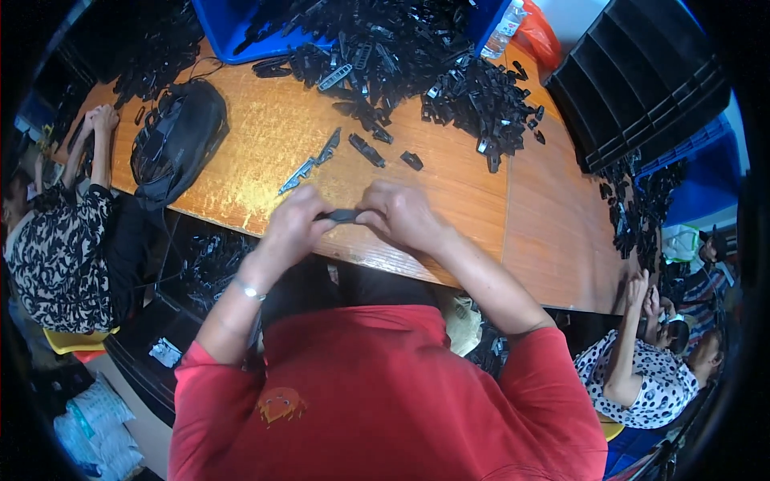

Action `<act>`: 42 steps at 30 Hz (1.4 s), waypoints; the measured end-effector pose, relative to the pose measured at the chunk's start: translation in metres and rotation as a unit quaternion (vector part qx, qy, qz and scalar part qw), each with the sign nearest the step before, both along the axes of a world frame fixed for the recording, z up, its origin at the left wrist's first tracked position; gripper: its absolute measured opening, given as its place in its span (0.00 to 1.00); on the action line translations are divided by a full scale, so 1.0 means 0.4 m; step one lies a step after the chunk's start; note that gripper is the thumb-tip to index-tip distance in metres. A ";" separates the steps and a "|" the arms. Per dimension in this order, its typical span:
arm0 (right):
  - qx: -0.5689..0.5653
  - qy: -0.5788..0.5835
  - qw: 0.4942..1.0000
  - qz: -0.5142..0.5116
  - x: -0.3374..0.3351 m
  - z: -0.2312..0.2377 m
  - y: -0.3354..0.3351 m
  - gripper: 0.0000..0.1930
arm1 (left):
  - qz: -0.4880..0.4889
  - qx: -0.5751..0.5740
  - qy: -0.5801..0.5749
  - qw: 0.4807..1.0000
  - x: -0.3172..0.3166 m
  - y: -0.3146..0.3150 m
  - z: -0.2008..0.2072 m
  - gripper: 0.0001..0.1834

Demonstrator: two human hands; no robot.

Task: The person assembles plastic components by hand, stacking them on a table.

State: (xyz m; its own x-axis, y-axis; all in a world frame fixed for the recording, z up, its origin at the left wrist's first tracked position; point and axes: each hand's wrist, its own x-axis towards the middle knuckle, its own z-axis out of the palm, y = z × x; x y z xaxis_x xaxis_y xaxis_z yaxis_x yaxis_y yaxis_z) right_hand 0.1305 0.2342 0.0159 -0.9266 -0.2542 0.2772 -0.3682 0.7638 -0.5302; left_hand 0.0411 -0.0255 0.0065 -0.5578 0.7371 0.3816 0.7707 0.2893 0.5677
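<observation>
Between my two hands, above the near edge of the wooden table, is a small dark plastic part (343, 216). My left hand (295, 218) pinches its left end, and my right hand (401, 212) grips its right end with bent fingers. Much of the part is hidden by my fingers, so its exact kind cannot be made out. Just beyond my left hand lies a long, thin grey-and-black plastic piece (309, 166). Past my right hand lie a short black plastic piece (366, 150) and a smaller one (411, 161).
A large heap of black plastic parts (401, 64) covers the table's far side, spilling from a blue bin (227, 50). A black bag (178, 140) sits at left. Black stacked trays (634, 84) and a clear bottle (505, 30) stand at right. Other people work on both sides.
</observation>
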 end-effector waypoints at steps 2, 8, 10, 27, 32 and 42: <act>-0.008 0.042 0.998 -0.046 0.011 -0.007 0.056 0.10 | 0.013 -0.132 -0.078 0.988 -0.018 -0.113 0.088 0.13; 0.089 0.059 0.963 -0.247 -0.019 0.026 0.137 0.14 | 0.164 -0.121 -0.146 0.968 -0.100 -0.312 0.167 0.14; 0.118 0.056 0.963 -0.236 -0.031 0.002 0.144 0.14 | 0.178 -0.044 -0.105 0.977 -0.092 -0.208 0.147 0.14; 0.214 -0.048 0.963 -0.155 0.011 0.022 0.097 0.11 | 0.019 -0.011 -0.012 1.000 -0.030 0.021 -0.017 0.13; 0.092 -0.008 0.988 -0.121 0.001 0.052 0.009 0.11 | 0.062 0.012 0.024 0.998 -0.037 0.019 -0.015 0.12; -0.036 0.025 0.992 -0.121 -0.055 -0.008 -0.078 0.13 | 0.122 0.036 0.027 0.992 -0.029 -0.013 -0.038 0.12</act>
State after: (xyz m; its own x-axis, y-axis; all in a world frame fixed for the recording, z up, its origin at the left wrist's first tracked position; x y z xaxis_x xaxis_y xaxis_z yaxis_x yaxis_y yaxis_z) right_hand 0.1086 0.2031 0.0127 -0.9429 -0.0049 0.3331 -0.2064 0.7934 -0.5726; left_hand 0.0293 -0.0306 -0.0089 -0.6936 0.5526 0.4621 0.7124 0.4312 0.5536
